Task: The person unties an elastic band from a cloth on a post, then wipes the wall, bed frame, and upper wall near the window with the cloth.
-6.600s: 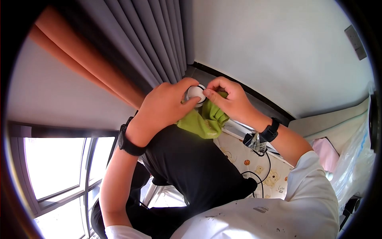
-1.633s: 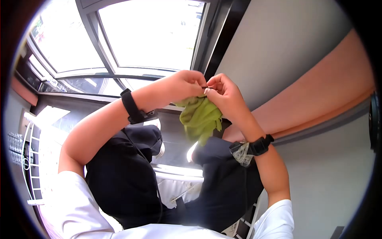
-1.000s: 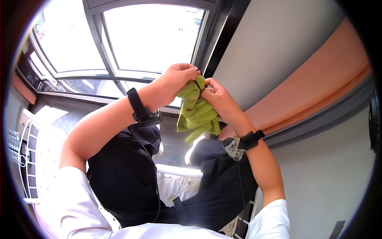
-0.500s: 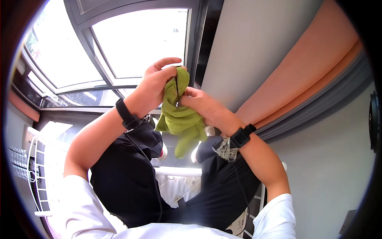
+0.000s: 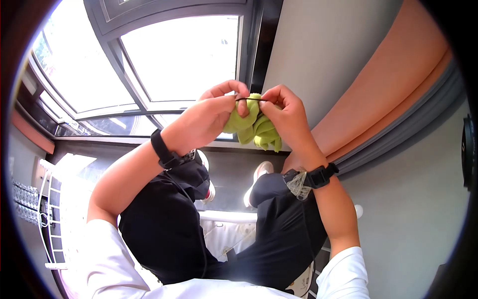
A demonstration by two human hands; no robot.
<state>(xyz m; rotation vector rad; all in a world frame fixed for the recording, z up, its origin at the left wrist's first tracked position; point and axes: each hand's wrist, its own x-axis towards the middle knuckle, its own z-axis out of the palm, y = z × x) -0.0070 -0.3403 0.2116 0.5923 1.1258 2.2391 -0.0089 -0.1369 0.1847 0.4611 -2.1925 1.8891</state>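
A soft lime-green cloth [image 5: 264, 133] hangs bunched between my hands, in front of the window. Across its top runs a thin black cord [image 5: 253, 99], pulled taut from one hand to the other. My left hand [image 5: 211, 109] is closed, with its fingertips pinching the cord's left end and pressing against the cloth. My right hand [image 5: 289, 112] pinches the cord's right end between thumb and index finger, beside the cloth. Folds of the cloth hide whether the cord is attached to it or only looped round it.
A bright framed window [image 5: 184, 60] stands ahead. On the right hang an orange curtain [image 5: 368, 94] and a grey curtain [image 5: 398, 127], by a pale wall. My legs in dark trousers [image 5: 164, 219] are below, on a white seat. A white metal rack [image 5: 52, 219] is at the left.
Both hands have risen, the left moving right and the right moving up. The cloth, which hung long, is now gathered up higher. The cord has turned from upright to level, stretched between my fingers.
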